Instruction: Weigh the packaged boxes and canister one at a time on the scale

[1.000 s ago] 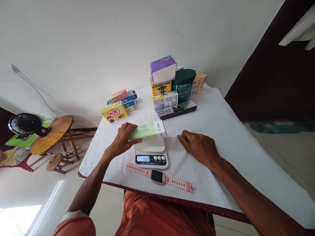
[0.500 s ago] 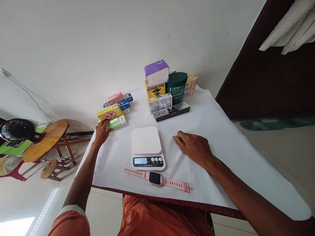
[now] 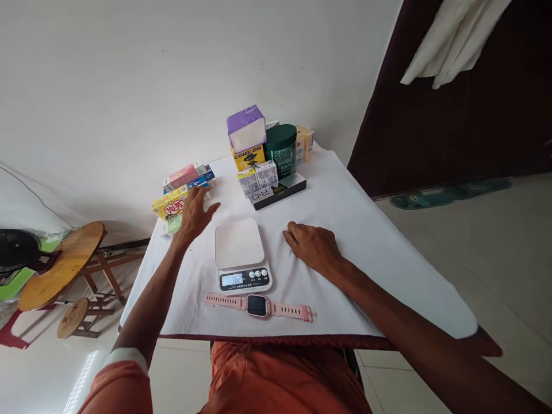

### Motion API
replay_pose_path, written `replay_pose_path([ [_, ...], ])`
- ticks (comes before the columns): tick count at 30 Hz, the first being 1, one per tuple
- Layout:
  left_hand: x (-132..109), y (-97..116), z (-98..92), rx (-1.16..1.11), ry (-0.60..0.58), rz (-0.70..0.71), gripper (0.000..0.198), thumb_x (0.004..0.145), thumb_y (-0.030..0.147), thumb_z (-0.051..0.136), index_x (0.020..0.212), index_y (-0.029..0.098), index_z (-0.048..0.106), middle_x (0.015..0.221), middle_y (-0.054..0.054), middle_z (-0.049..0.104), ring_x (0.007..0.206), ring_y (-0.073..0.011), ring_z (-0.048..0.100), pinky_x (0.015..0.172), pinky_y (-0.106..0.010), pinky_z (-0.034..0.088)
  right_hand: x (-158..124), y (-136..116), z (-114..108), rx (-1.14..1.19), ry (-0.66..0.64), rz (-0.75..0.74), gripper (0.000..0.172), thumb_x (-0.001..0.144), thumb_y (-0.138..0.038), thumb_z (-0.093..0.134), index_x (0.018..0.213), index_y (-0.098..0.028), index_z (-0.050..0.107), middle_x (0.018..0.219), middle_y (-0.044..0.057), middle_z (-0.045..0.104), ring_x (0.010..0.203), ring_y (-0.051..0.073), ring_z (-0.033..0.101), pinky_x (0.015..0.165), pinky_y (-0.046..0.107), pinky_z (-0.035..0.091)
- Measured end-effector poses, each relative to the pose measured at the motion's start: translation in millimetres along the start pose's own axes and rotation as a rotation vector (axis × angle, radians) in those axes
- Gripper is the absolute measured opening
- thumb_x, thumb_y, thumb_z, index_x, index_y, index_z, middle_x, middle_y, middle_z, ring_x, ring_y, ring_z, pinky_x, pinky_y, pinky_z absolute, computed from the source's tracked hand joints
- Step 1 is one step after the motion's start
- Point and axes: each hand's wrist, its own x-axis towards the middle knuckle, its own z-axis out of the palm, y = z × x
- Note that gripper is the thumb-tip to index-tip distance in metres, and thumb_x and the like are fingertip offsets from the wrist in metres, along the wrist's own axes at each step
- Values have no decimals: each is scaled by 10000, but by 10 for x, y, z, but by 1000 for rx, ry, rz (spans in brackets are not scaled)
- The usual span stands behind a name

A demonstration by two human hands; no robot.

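Note:
My left hand (image 3: pixel 197 215) is over the right end of a yellow box (image 3: pixel 168 206), thumb spread from the fingers, with nothing in it. A light green box (image 3: pixel 173 225) lies in front of the yellow one, partly hidden by the hand. Behind them are a pink box (image 3: pixel 185 175) and blue boxes (image 3: pixel 209 172). My right hand (image 3: pixel 317 247) rests on the white cloth in a loose fist; no object shows in it. Between my hands stands a white kitchen scale (image 3: pixel 239 244) with a bare platform and a lit display. A pink smartwatch (image 3: pixel 257 306) lies before it.
At the back stand a purple tissue pack (image 3: pixel 246 126) on a yellow box (image 3: pixel 248 158), a dark green tub (image 3: pixel 281 149), small white boxes (image 3: pixel 266 174) and a long black box (image 3: pixel 280 192). A wooden table (image 3: pixel 73 247) with a black fan (image 3: pixel 17 253) is left.
My left hand has lifted from the front of the yellow and green boxes and moved right and up. The scale reading went from 355 to 362. The view has turned right.

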Motion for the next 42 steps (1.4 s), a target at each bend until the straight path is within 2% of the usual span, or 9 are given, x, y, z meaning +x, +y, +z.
replay_pose_path([
  [5, 488, 533, 375, -122, -167, 41, 284, 942, 322, 719, 1179, 183, 647, 1197, -122, 678, 1038, -249, 685, 947, -416, 556, 13, 53, -1, 38, -2, -26, 309, 1098, -320, 401, 1038, -194, 677, 998, 94, 805, 871, 231, 743, 614, 320, 238],
  [12, 555, 972, 670, 81, -479, 64, 296, 922, 364, 747, 1125, 181, 634, 1239, -164, 669, 1149, -335, 645, 971, -473, 521, 14, 60, 7, 14, 1, -24, 332, 1101, -308, 377, 1054, -184, 682, 991, 111, 804, 863, 253, 756, 603, 326, 234],
  [18, 661, 1220, 852, 90, -497, 13, 288, 932, 343, 734, 1131, 175, 609, 1287, -173, 657, 1250, -352, 614, 1013, -473, 493, 14, 52, -24, 11, -11, -31, 325, 1099, -302, 387, 1077, -177, 686, 970, 125, 803, 866, 260, 766, 593, 319, 238],
  [22, 752, 1339, 881, 68, -472, -38, 236, 936, 331, 707, 1097, 181, 620, 1229, -160, 685, 1163, -327, 660, 931, -433, 524, 20, 58, -25, 6, -15, -32, 320, 1101, -306, 389, 1085, -182, 683, 979, 108, 806, 874, 261, 769, 600, 322, 239],
  [25, 735, 1324, 741, 54, -454, -59, 193, 930, 311, 692, 1068, 189, 632, 1171, -131, 707, 1086, -295, 678, 884, -403, 528, 20, 66, -27, 9, -25, -36, 322, 1102, -305, 386, 1064, -185, 683, 986, 100, 804, 878, 258, 766, 608, 320, 246],
  [28, 575, 1193, 432, -34, -414, -7, 206, 900, 312, 721, 1056, 204, 641, 1097, -80, 719, 1027, -259, 670, 882, -378, 518, 15, 72, -32, 34, -28, -40, 321, 1103, -310, 385, 1060, -191, 680, 1004, 103, 802, 885, 253, 759, 621, 312, 273],
  [35, -274, 717, -387, -268, -390, 44, 259, 881, 273, 719, 1129, 228, 657, 1005, -25, 677, 880, -199, 630, 788, -335, 499, 16, 76, -33, 74, -44, -23, 300, 1090, -309, 403, 1116, -196, 680, 1049, 96, 801, 901, 255, 741, 637, 313, 279],
  [39, -696, 537, -494, -283, -417, -16, 265, 891, 243, 708, 1149, 234, 649, 994, -23, 657, 875, -191, 627, 785, -332, 512, 1, 57, -43, 52, -28, -26, 301, 1087, -313, 405, 1031, -197, 677, 1008, 96, 798, 876, 248, 732, 624, 316, 238],
  [42, -855, 485, -464, -288, -441, -74, 287, 879, 232, 728, 1154, 241, 648, 1010, -28, 654, 895, -201, 645, 794, -343, 532, -9, 52, -24, 58, 1, -41, 302, 1078, -312, 417, 950, -197, 665, 926, 93, 787, 824, 235, 719, 616, 311, 238],
])
